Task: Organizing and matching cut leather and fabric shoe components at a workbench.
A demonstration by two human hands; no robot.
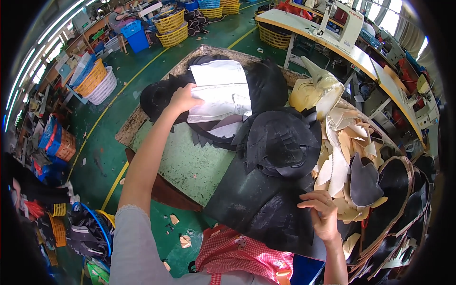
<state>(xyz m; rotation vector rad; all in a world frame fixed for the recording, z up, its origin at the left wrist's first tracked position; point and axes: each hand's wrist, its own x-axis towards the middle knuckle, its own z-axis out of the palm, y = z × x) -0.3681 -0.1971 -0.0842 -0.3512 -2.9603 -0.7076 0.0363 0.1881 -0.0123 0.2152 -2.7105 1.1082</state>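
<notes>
My left hand is at the left edge of some white written-on papers. Its thumb lies over the sheets and the fingers close on that edge. Beneath the papers are stacked black leather-like pieces with jagged edges. A round pile of curved black cut pieces lies to their right. Above a large black sheet at the near side hovers my right hand, holding nothing. Its fingers are bent and apart, and a ring shows on one.
Cream cut pieces heap along the table's right side, beside a cream-yellow bag-like thing. Black brown-edged strips hang at the right. A sewing machine stands on a bench beyond. Yellow baskets stand on the green floor.
</notes>
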